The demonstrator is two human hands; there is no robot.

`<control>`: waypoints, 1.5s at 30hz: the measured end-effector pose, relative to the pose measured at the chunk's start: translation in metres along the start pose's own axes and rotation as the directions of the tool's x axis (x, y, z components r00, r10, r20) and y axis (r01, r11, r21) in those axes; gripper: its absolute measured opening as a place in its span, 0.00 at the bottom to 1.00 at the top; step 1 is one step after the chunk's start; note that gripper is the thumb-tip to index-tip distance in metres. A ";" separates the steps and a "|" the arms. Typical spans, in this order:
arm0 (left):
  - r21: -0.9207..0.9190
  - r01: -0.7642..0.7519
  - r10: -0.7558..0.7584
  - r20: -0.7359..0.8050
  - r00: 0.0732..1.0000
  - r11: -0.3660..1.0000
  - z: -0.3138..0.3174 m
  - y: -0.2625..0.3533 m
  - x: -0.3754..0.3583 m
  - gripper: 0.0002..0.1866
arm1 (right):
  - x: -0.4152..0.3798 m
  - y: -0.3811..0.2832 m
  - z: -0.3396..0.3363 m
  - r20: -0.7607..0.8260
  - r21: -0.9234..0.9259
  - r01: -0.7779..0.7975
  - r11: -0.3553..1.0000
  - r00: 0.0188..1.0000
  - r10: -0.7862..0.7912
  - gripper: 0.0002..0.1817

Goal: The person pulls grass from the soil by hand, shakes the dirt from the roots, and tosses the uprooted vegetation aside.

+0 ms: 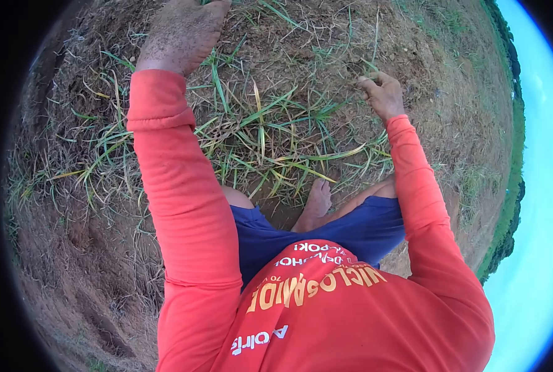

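Note:
My left hand (pixel 180 37), caked with dry soil, reaches to the top edge of the view at the left. Its fingers are mostly cut off there, and a bit of green shows beside them. On the right, my right hand (pixel 384 96) is closed in a pinch just above the soil. A thin grass blade (pixel 370 66) rises from its fingertips. Between the hands and my body, a band of long green and yellowing grass (pixel 270 124) spreads over the ground. Roots and stem bases are hard to make out.
My bare foot (pixel 316 201) rests on the soil beside the grass, with my knees bent around it. Brown soil with dry straw (pixel 96 260) lies at the left. A line of green trees (pixel 515 161) and blue sky stand at the far right.

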State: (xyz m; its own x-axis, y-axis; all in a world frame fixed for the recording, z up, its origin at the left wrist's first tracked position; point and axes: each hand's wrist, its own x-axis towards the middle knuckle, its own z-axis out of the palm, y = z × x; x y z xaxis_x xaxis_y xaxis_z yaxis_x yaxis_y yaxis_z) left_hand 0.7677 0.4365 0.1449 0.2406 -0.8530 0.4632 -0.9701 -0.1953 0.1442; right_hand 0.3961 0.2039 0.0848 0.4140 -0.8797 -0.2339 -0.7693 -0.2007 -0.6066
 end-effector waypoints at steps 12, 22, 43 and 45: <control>-0.448 0.327 -0.301 0.131 0.945 0.832 -0.017 0.058 0.016 0.09 | -0.072 0.047 0.128 -0.055 -0.213 0.127 0.969 0.988 -0.141 0.20; -0.606 0.589 -0.418 0.417 0.808 0.535 0.014 0.035 0.028 0.26 | -0.081 0.033 0.154 -0.179 -0.337 -0.136 0.932 0.981 0.078 0.13; -0.662 0.553 -0.416 0.375 0.828 0.506 0.034 0.053 0.035 0.25 | -0.062 0.072 -0.022 -0.196 -0.286 -0.302 0.909 0.947 0.253 0.09; -0.670 0.528 -0.387 0.366 0.846 0.521 0.029 0.058 0.035 0.24 | -0.047 0.117 -0.011 -0.279 -0.331 -0.394 0.858 0.909 0.310 0.11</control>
State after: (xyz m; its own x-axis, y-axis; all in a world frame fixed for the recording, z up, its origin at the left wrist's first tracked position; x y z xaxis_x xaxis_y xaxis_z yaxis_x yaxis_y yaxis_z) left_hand 0.7187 0.3815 0.1441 0.5668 -0.8237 0.0160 -0.3569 -0.2280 0.9059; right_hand 0.2815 0.2168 0.0332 0.0021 -0.9821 -0.1886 -0.9838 0.0319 -0.1767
